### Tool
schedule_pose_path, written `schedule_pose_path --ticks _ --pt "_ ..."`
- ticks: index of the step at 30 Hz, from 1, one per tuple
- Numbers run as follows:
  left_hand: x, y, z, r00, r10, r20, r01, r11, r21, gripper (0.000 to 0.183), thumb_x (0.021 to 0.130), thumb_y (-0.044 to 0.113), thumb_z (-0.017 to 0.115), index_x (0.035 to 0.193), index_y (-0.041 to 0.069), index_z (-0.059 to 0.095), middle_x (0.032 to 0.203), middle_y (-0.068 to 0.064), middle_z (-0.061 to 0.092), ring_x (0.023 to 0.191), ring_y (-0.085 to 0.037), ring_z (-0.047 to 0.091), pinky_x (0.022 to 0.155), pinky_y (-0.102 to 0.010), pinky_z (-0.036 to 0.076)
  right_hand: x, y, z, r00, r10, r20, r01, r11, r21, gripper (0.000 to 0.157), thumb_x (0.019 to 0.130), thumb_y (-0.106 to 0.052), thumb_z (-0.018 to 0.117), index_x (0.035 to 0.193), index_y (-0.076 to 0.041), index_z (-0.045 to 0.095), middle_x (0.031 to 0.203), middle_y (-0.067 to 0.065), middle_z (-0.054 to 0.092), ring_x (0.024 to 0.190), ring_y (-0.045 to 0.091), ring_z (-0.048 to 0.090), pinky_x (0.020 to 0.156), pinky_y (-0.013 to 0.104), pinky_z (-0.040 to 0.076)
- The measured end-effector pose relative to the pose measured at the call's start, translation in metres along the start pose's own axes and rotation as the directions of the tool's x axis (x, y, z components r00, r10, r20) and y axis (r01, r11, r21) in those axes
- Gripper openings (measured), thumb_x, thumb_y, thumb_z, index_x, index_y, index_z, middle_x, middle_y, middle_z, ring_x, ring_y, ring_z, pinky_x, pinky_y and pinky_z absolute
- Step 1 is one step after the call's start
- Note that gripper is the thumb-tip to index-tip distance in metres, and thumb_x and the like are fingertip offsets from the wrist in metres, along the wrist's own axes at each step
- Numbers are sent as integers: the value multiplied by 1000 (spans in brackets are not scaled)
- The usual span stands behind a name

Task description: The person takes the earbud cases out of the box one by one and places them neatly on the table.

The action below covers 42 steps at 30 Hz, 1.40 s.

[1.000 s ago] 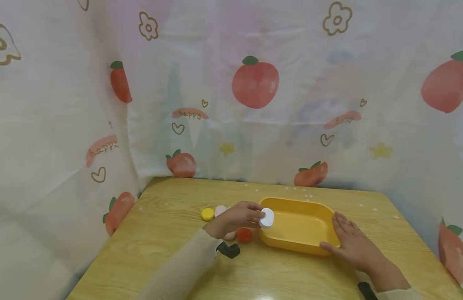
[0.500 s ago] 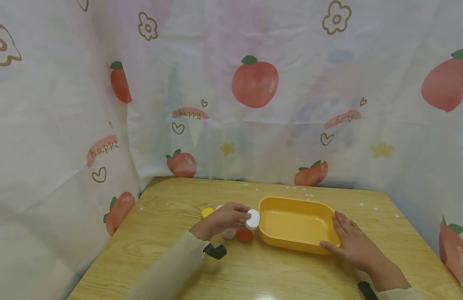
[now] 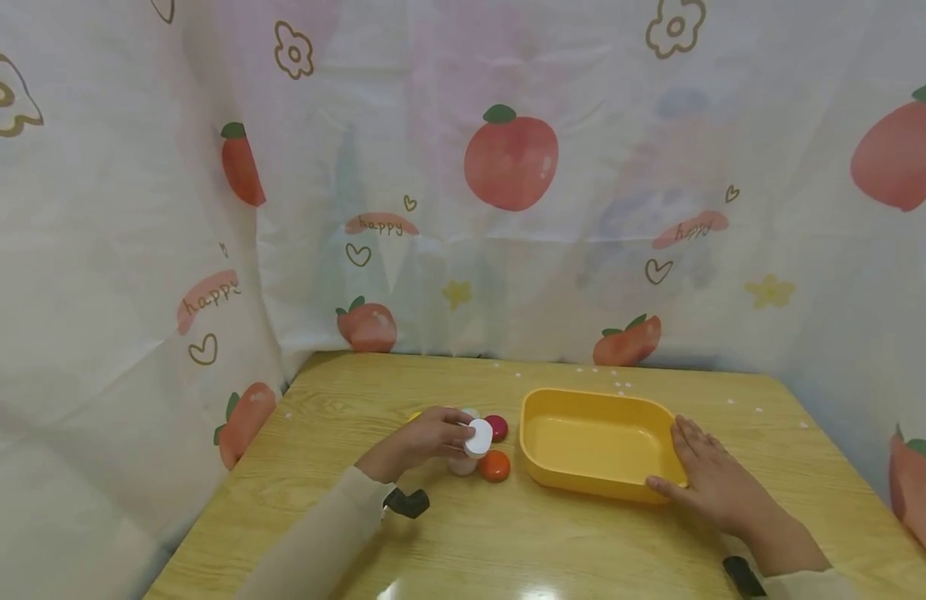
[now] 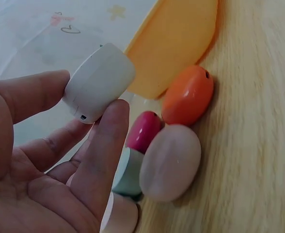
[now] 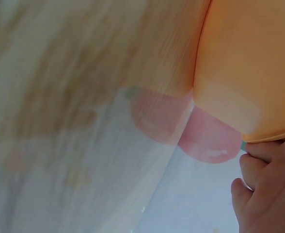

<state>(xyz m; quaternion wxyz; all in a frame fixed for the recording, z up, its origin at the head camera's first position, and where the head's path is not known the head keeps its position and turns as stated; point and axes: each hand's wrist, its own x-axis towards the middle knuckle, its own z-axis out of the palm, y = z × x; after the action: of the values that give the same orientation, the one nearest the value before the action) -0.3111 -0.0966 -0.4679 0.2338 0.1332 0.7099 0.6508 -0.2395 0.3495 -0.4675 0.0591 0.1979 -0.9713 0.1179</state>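
Note:
A white, thick round disc (image 3: 478, 438) with a small dark slot in its edge is pinched between the thumb and fingers of my left hand (image 3: 425, 437). It is held above a cluster of similar discs on the table. Among these are an orange one (image 3: 496, 466), a dark pink one (image 3: 497, 427), a pale pink one (image 4: 170, 162) and a mint one (image 4: 129, 174). To their right stands a yellow-orange tray (image 3: 598, 483), with nothing inside. My right hand (image 3: 713, 487) rests against the tray's right end, fingers along its outside and thumb at the near corner.
A yellow disc (image 3: 415, 415) peeks out behind my left hand, mostly hidden. The wood-grain table (image 3: 538, 542) meets a white cloth (image 3: 432, 125) printed with fruit at its back and sides. Small white specks lie near the table's back edge.
My left hand has drawn back leftward with the white disc, from over the tray's left rim to above the cluster. The dark pink disc has come into sight. My right hand stays at the tray.

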Motion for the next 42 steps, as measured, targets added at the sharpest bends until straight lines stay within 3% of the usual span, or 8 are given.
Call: schedule_pose_path --ticks 6,21,35,42 --pt "-11 -4 -13 1000 -5 -28 4 999 -39 36 96 11 62 125 -9 53 111 -15 61 94 -23 64 89 -41 53 1 0 -2 1000 2 9 -2 1000 18 95 95 -54 54 146 17 17 154 34 11 141 47 11 116 44 -8" --pt "-32 -24 -38 995 -44 -86 35 995 -97 40 96 5 60 128 -16 49 107 -15 63 94 -22 64 89 -42 52 0 1 1 1000 5 8 -5 1000 12 95 95 -54 54 146 18 17 153 35 13 141 47 11 115 41 -11" --pt "-34 -38 -46 990 -56 -130 52 998 -30 43 95 8 64 128 -14 49 110 -17 62 94 -26 66 82 -41 56 0 -1 -2 1000 2 14 -3 999 32 94 96 -53 54 146 17 16 154 34 11 142 47 9 116 44 -9" --pt "-31 -37 -41 977 -74 -198 84 996 43 41 92 7 67 126 -12 53 113 -17 60 93 -22 65 80 -37 56 -1 0 -1 1000 4 25 -5 999 40 94 96 -52 53 147 16 14 154 33 10 143 45 7 115 40 -12"
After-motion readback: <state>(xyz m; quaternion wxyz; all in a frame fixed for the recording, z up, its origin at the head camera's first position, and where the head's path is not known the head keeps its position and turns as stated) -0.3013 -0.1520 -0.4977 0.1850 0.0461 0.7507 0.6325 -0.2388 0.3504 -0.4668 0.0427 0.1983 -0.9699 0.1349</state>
